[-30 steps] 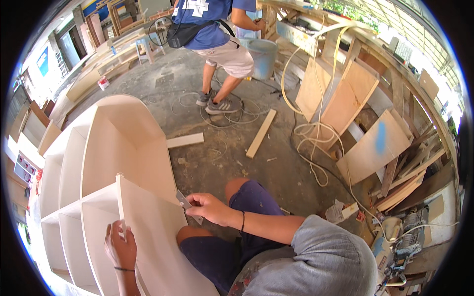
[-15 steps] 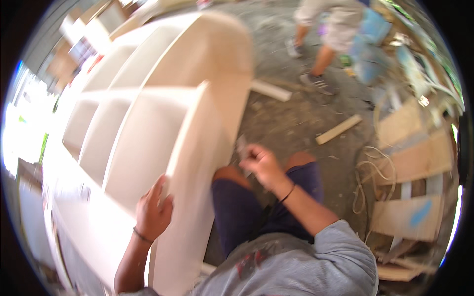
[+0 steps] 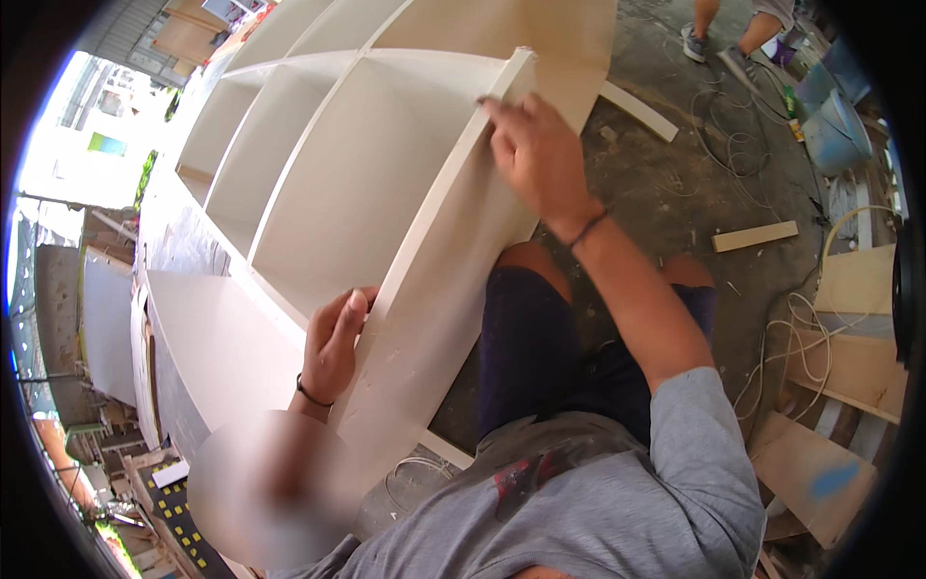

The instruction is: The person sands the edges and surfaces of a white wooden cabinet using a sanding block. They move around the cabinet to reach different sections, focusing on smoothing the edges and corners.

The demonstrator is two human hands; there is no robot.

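A white shelf unit point(image 3: 347, 164) with several compartments lies beside me on the left. My right hand point(image 3: 540, 159) is at the far part of its near side panel's long edge point(image 3: 434, 207), with the fingers pinched together. A small dark bit shows at those fingertips; its kind cannot be made out. Closer to me, my left hand point(image 3: 331, 349) is closed against the inner side of the same edge, thumb on top and fingers curled. What it may hold is hidden.
Wood strips point(image 3: 755, 235) lie on the dark floor, with pale cable point(image 3: 801, 352) and wooden boards point(image 3: 815, 473) at the right. A light-blue bucket point(image 3: 835, 133) stands at the far right. Another person's legs point(image 3: 738, 39) show at the top. A blurred round patch point(image 3: 265, 487) covers the lower left.
My right hand has moved from above my lap, where it held a small flat grey piece, forward to the panel's edge. My left hand has curled in at the edge. The view has shifted.
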